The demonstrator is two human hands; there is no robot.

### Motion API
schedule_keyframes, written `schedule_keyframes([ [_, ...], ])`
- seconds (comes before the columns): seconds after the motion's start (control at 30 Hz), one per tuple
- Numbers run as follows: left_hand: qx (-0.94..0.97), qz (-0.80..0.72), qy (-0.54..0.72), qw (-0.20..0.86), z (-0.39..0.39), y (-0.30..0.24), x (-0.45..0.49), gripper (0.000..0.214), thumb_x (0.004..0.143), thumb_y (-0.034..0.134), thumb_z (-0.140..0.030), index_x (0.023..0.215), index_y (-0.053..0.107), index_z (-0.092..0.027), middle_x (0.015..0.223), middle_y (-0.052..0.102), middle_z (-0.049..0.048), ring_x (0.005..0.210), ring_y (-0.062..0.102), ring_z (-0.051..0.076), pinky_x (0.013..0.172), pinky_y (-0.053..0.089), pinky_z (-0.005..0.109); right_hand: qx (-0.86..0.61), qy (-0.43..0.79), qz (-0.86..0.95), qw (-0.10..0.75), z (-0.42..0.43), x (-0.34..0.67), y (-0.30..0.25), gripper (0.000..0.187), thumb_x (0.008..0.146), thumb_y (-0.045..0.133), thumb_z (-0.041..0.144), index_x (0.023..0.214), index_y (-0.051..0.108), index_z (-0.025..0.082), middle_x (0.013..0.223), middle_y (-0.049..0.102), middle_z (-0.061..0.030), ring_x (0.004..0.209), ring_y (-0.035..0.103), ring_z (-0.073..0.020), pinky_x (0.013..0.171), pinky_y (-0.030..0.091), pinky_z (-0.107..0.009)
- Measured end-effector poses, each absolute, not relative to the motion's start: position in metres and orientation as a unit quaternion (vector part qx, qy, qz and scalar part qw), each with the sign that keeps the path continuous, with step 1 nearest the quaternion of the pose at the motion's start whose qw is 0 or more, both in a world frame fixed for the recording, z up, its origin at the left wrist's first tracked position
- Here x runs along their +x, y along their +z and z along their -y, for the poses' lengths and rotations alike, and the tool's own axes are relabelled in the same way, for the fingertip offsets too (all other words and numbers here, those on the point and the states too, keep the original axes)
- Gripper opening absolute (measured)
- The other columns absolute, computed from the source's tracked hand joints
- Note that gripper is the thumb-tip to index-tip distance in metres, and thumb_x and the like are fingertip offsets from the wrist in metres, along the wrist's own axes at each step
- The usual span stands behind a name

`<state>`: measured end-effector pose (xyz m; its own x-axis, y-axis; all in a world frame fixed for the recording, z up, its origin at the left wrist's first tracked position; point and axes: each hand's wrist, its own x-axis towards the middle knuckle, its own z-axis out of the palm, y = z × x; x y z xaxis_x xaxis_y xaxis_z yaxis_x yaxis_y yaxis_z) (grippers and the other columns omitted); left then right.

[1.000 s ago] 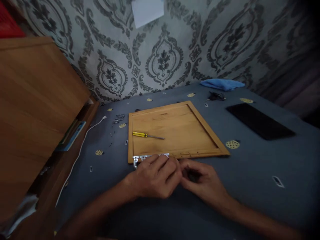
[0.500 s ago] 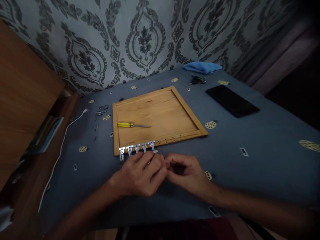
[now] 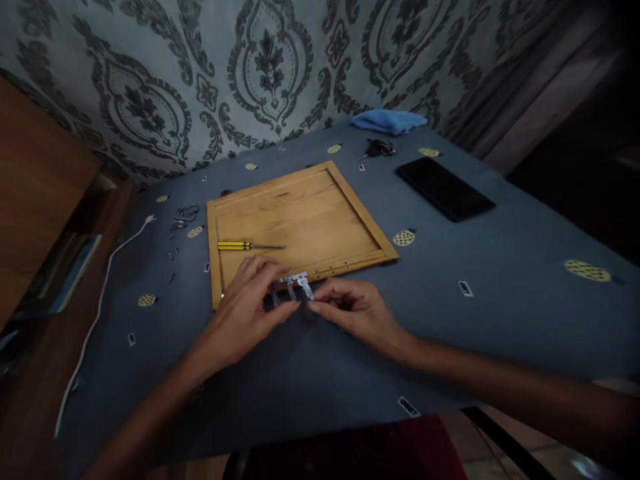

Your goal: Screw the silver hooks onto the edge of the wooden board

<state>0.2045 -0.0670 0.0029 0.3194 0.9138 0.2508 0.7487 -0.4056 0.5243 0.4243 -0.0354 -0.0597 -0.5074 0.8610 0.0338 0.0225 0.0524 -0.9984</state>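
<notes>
A framed wooden panel [image 3: 300, 213] lies on the cloth-covered table. Metal hinges [image 3: 291, 287] are set in a row along its near edge, some hidden behind my left hand. My left hand [image 3: 247, 303] reaches over that row, thumb and fingers apart; whether its fingertips touch metal cannot be made out. With thumb and forefinger, my right hand [image 3: 357, 310] pinches the free arm of the rightmost hinge [image 3: 306, 289]. Small holes dot the edge to the right of it. On the panel's left part rests a yellow-handled screwdriver [image 3: 240, 246], its shaft pointing right.
Left of the panel are loose metal parts [image 3: 186, 213] and small screws [image 3: 173, 255]. A white cable [image 3: 107, 293] runs along the left side by a wooden shelf. At the right lie a black tablet-like slab [image 3: 445, 189], keys [image 3: 379, 148] and a blue cloth [image 3: 389, 121].
My hands have moved from working together in front of the panel to its near edge. The left has opened over the hinges; the right now pinches the rightmost one. The camera view has shifted slightly.
</notes>
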Motion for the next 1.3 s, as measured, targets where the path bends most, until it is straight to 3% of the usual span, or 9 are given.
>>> schedule_keyframes([
  [0.2,0.797,-0.546,0.186,0.178,0.058,-0.009,0.217,0.037,0.086,0.081,-0.032,0.118,0.064,-0.020,0.124,0.063,0.0091,0.121,0.059,0.030,0.101,0.053,0.045,-0.352,0.621,0.601,0.360,0.033,0.422,-0.058,0.029,0.084,0.078,0.048,0.076,0.070,0.021,0.060,0.055,0.0045,0.055,0.043,-0.0111,0.053,0.036,-0.026],
  [0.33,0.798,-0.552,0.168,0.174,0.056,-0.013,0.220,0.038,0.087,0.080,-0.033,0.118,0.064,-0.020,0.122,0.063,0.0093,0.119,0.058,0.030,0.099,0.053,0.046,-0.355,0.625,0.600,0.350,0.032,0.422,-0.059,0.028,0.083,0.078,0.048,0.076,0.070,0.022,0.065,0.060,0.0023,0.059,0.050,-0.0128,0.057,0.040,-0.027],
  [0.53,0.788,-0.560,0.171,0.191,0.054,-0.013,0.222,0.033,0.089,0.078,-0.033,0.116,0.065,-0.020,0.119,0.064,0.0083,0.118,0.058,0.029,0.100,0.053,0.045,-0.365,0.624,0.597,0.348,0.030,0.421,-0.058,0.032,0.085,0.075,0.051,0.075,0.069,0.021,0.066,0.060,0.0023,0.061,0.053,-0.0128,0.058,0.043,-0.026],
  [0.83,0.789,-0.557,0.186,0.182,0.050,-0.021,0.225,0.027,0.091,0.076,-0.034,0.112,0.066,-0.020,0.116,0.064,0.0079,0.116,0.058,0.029,0.098,0.053,0.047,-0.355,0.629,0.606,0.332,0.026,0.421,-0.057,0.032,0.086,0.073,0.050,0.074,0.067,0.021,0.060,0.053,0.0046,0.053,0.044,-0.0101,0.047,0.032,-0.023],
  [1.3,0.787,-0.572,0.163,0.165,0.049,-0.020,0.229,0.025,0.088,0.080,-0.033,0.105,0.068,-0.019,0.112,0.065,0.0073,0.113,0.058,0.029,0.097,0.050,0.047,-0.337,0.638,0.624,0.301,0.020,0.422,-0.058,0.027,0.089,0.067,0.043,0.074,0.063,0.021,0.060,0.053,0.0044,0.057,0.049,-0.0119,0.050,0.037,-0.024],
])
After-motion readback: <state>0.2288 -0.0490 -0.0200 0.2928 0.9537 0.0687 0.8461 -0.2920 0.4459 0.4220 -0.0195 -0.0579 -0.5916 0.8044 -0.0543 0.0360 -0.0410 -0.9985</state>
